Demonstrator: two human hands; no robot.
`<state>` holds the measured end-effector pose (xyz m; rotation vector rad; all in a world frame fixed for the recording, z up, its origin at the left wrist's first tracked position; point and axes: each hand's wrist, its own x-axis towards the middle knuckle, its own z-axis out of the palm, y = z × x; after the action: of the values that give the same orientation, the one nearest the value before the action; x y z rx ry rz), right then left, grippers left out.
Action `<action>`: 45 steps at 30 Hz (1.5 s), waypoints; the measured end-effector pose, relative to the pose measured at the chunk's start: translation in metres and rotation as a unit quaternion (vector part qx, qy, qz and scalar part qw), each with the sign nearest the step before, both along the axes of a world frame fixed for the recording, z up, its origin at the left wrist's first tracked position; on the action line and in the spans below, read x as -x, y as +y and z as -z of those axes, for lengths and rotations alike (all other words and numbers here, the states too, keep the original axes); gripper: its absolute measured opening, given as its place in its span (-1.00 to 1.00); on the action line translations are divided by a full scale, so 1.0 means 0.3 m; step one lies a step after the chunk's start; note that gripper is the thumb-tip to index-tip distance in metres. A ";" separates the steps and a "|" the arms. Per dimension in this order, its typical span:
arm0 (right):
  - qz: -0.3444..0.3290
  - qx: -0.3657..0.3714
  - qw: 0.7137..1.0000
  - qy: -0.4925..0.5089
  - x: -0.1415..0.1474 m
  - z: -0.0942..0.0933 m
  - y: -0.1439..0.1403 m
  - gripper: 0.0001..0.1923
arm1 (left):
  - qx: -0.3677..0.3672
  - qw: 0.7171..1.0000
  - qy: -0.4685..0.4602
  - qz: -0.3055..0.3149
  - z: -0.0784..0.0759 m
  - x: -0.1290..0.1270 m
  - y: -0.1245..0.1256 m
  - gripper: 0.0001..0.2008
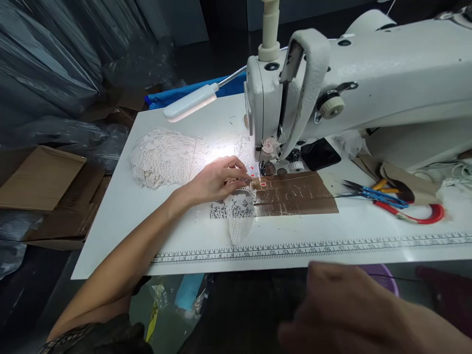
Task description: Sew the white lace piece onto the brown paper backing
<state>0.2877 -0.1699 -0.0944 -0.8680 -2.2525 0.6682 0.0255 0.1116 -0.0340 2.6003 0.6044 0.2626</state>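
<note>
- Head view, left hand: The left hand (221, 178) lies palm down on the desk (121, 223), just left of the presser foot (262, 168). Its grip pinches the edge of a white lace piece (241, 216) between thumb and forefinger.
- Head view, lace piece: The lace piece lies flat beside the needle area, between the far edge and the near edge of the desk. Its lower end points to the near edge, short of the printed ruler (295, 251). Its right side meets a brown sheet (295, 194).
- Head view, right hand: The right hand (342, 305) is blurred, in front of the near edge of the desk and apart from the lace piece. The state of its grip cannot be told.
- Head view, surroundings: A lace pile (162, 157) occupies the far left part of the desk. Blue snips (385, 195) and red-handled scissors (437, 214) lie toward the right.
- Progress (judgement): Work at the sewing machine (401, 73) appears partly complete. The lace piece is positioned but not cleared from the needle area. Whether the lace pile is finished or pending cannot be determined.
</note>
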 end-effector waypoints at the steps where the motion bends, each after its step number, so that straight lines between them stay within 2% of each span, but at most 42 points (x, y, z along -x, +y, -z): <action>1: 0.020 0.023 0.999 -0.011 0.031 -0.067 0.085 -0.67 | 0.015 1.000 -0.010 0.014 0.008 0.003 -0.003 -0.77; 3: 0.039 0.062 0.997 -0.034 0.083 -0.173 0.228 -0.70 | 0.031 0.999 -0.017 0.034 0.033 0.005 -0.006 -0.78; 5: 0.074 0.050 0.995 -0.036 0.111 -0.218 0.322 -0.74 | 0.029 0.999 -0.021 0.036 0.065 0.003 -0.006 -0.81; 8: 0.104 0.050 0.992 -0.045 0.104 -0.188 0.376 -0.77 | -0.003 0.998 -0.058 0.032 0.103 0.003 -0.001 -0.87; 11: 0.120 0.080 0.989 -0.030 0.073 -0.136 0.386 -0.77 | -0.036 0.995 -0.083 0.043 0.105 0.010 -0.004 -0.87; 14: 0.148 0.106 0.983 -0.019 0.056 -0.119 0.409 -0.76 | -0.043 0.995 -0.082 0.036 0.071 0.023 -0.023 -0.82; 17: 0.172 0.096 0.980 -0.021 0.074 -0.132 0.458 -0.71 | -0.022 0.998 -0.067 0.002 0.026 0.032 -0.049 -0.82; 22: 0.119 0.086 0.989 -0.007 0.181 -0.155 0.546 -0.35 | 0.053 0.996 -0.076 0.002 -0.025 0.032 -0.079 -0.74; 23: 0.110 0.091 0.990 -0.005 0.206 -0.154 0.559 -0.37 | 0.065 0.995 -0.080 0.000 -0.032 0.033 -0.082 -0.74; 25: 0.108 0.113 0.988 -0.005 0.248 -0.145 0.579 -0.53 | 0.079 0.993 -0.084 -0.011 -0.045 0.039 -0.083 -0.74; 27: 0.119 0.146 0.982 -0.001 0.273 -0.133 0.590 -0.73 | 0.083 0.993 -0.076 -0.015 -0.055 0.052 -0.079 -0.72; 29: 0.137 0.172 0.975 0.019 0.280 -0.126 0.595 -0.81 | 0.082 0.995 -0.062 -0.006 -0.061 0.067 -0.071 -0.69; 34: 0.146 0.203 0.965 0.078 0.269 -0.134 0.601 -0.78 | 0.084 0.995 -0.058 -0.003 -0.052 0.085 -0.051 -0.82; 40: 0.144 0.211 0.965 0.065 0.257 -0.139 0.602 -0.85 | 0.099 0.993 -0.054 -0.029 -0.045 0.068 -0.048 -0.81; 43: 0.115 0.277 0.949 0.098 0.251 -0.130 0.599 -0.88 | 0.136 0.989 -0.043 -0.045 -0.052 0.067 -0.044 -0.76; 45: 0.104 0.354 0.918 0.148 0.251 -0.122 0.600 -0.91 | 0.166 0.985 -0.016 -0.053 -0.066 0.063 -0.037 -0.71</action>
<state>0.2123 0.0102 -0.0578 -1.2172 -1.6096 1.4461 0.0066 0.1005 -0.0143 2.2449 0.7106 0.2150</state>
